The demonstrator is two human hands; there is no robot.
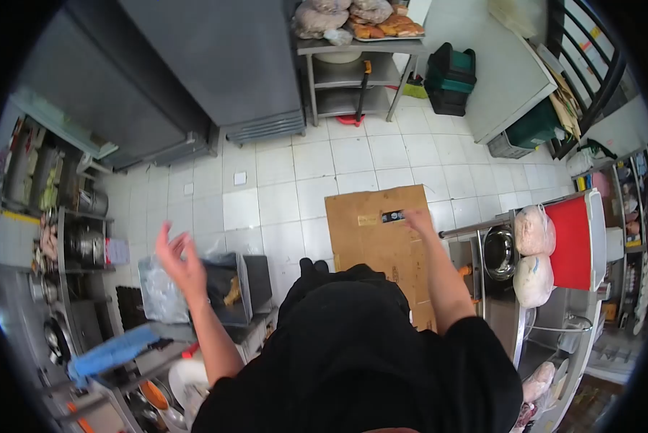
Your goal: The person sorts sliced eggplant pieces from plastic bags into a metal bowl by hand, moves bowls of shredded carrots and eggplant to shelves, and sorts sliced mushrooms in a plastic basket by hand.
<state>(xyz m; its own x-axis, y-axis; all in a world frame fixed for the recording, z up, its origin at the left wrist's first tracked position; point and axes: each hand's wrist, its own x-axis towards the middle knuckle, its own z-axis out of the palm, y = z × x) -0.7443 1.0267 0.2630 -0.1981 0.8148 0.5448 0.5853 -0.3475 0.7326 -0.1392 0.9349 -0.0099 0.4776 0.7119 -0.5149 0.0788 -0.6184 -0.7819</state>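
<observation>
The flat brown cardboard sheet lies on the white tiled floor, in front of the person in black clothing and a little to their right. It looks light and fairly stiff, though I'd expect it to sag or crease if lifted by just 1 corner; 2 opposite edges would make the better hold. Over its upper part shows a small black strip with pale marks, right beside the right hand. Whether that strip is stuck to the board or is a separate thing, I can't tell from here. The right fingers look curled, but I can't say whether that grip is closed on anything. The strip's marks and the faint print on the board are too small to read, and I make out no brand.

The left hand is raised, its grip spread and holding nothing, over a crumpled clear plastic bag and near an open grey box. Farther out, to the right, 2 pale rounded bundles sit beside a shiny metal bowl. Orange-brown food rests on the metal shelf unit ahead.
</observation>
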